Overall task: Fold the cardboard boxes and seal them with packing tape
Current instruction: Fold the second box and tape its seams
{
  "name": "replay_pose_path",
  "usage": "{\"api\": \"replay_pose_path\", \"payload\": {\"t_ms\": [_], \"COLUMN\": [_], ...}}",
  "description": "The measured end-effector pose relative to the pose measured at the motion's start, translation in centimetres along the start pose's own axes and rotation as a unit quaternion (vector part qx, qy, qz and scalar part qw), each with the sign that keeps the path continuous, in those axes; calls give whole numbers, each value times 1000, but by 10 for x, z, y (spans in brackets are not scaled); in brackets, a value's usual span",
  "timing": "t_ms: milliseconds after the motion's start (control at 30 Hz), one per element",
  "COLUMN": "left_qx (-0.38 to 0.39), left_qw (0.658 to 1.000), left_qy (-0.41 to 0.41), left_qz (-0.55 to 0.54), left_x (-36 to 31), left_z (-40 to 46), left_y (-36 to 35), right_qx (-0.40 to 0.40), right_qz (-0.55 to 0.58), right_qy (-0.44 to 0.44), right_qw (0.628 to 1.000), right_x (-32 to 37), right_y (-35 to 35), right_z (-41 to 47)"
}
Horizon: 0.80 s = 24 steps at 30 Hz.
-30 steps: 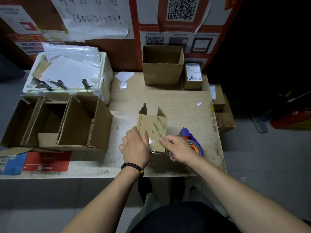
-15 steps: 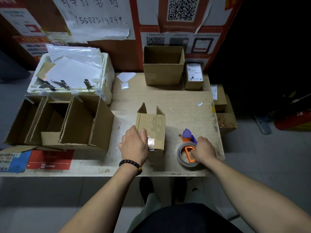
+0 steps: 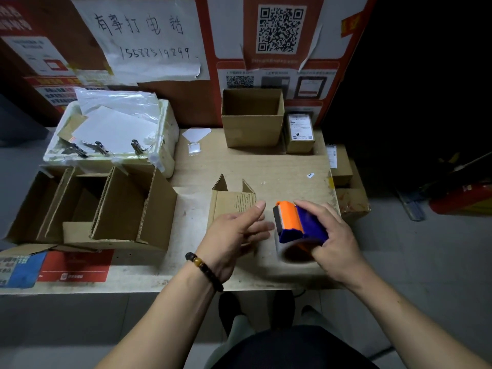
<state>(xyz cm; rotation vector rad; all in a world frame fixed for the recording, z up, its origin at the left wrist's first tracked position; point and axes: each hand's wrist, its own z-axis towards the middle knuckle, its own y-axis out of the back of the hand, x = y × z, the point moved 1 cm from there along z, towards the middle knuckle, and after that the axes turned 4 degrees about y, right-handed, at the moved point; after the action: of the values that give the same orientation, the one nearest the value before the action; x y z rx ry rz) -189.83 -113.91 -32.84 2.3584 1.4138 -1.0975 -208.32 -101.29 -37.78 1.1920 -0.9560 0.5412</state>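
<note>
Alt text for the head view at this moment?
Right hand grips a tape dispenser above the table; the open left hand reaches toward it, in front of a small cardboard box.

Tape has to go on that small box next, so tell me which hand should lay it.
Right. The right hand already grips the tape dispenser beside the small box. The left hand is open in front of the box, probably better for steadying it.
</note>
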Motion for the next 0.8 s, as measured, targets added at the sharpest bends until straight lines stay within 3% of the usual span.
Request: {"api": "replay_pose_path", "payload": {"t_ms": [267, 367, 500, 800], "left_qx": [-19, -80, -192, -227], "left_qw": [997, 996, 961, 948], "left_qy": [37, -21, -146, -170], "left_qz": [-67, -35, 137, 142], "left_x": [0, 1, 4, -18], "left_z": [1, 5, 13, 15], "left_y": [1, 0, 8, 39], "right_qx": [-9, -5, 22, 2], "right_qz": [-95, -123, -231, -321], "right_qy": [110, 135, 209, 203], "right_qw": [989, 983, 950, 925], "right_x": [0, 1, -2, -32], "right_y": [2, 4, 12, 32], "right_z": [5, 9, 14, 14]}}
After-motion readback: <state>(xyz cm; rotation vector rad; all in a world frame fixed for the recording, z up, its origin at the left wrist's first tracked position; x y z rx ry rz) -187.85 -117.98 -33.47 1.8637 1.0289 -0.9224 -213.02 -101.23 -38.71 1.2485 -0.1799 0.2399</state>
